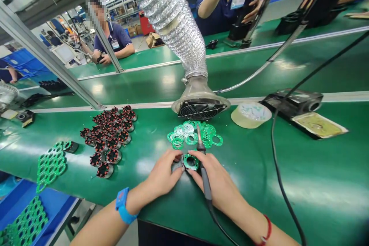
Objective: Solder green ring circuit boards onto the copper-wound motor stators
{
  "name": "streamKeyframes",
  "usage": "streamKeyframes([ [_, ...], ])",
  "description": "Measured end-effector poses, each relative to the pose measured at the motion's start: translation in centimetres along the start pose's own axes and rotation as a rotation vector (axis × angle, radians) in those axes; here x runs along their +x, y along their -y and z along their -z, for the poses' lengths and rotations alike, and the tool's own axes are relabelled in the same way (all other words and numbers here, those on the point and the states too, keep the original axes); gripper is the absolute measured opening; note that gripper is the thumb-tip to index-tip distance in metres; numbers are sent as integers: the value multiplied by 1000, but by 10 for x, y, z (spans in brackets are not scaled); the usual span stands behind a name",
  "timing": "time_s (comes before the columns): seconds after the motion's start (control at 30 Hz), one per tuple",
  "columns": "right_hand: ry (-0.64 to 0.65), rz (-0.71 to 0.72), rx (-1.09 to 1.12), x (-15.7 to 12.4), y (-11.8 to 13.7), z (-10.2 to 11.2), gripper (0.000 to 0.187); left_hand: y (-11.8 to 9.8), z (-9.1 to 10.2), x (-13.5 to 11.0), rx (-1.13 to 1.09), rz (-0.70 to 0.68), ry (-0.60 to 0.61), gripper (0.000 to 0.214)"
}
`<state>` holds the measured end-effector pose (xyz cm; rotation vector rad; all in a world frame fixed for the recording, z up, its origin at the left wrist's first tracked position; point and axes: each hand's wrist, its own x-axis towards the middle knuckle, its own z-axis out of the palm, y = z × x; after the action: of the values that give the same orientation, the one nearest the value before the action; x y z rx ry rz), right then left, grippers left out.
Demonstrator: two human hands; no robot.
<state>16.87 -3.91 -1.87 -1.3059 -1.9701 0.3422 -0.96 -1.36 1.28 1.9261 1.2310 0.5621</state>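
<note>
My left hand (161,177) is closed around the side of a motor stator (177,166), thumb and fingers gripping its rim. On top of that stator sits a green ring-shaped circuit board (190,162). My right hand (220,184) holds a soldering iron (205,180), its tip pointing up and away from the board. The right fingers also touch the stator's right edge. Just beyond my hands lies a pile of loose green ring boards (207,132). To the left stand several wound stators (105,170) with dark tops and reddish windings.
A fume extractor hood (200,103) hangs behind the boards. Right of it are a roll of tape (250,117) and a soldering stand with a sponge tray (319,125). A black cable (276,161) crosses the right side. Panelled boards (52,163) lie left; people sit across the bench.
</note>
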Motion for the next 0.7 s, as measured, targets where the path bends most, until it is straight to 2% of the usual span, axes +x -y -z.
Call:
streamKeyframes([
  [0.1, -55, -6, -3, -4, 0, -5, 37, 2, -10, -7, -18, -60, -14, 49],
  [0.2, -109, -11, -3, -7, -1, -9, 39, 4, -15, -7, -43, -80, -24, 49],
  [0.43, -130, 39, 7, -8, -5, -11, 39, 11, -5, 9, -109, -91, 5, 47],
  [0.5, -117, 50, 17, -5, -5, -9, 39, 10, 0, 12, -68, -111, 27, 43],
  [0.57, -110, 50, 28, -2, -4, -4, 41, 5, 4, 14, 18, -157, 56, 49],
  [0.63, -115, 42, 29, 0, -2, 3, 45, -2, 4, 15, 143, -213, 140, 63],
  [0.7, -150, 37, 16, 1, -1, 13, 46, -10, 2, 15, 280, -225, 230, 67],
])
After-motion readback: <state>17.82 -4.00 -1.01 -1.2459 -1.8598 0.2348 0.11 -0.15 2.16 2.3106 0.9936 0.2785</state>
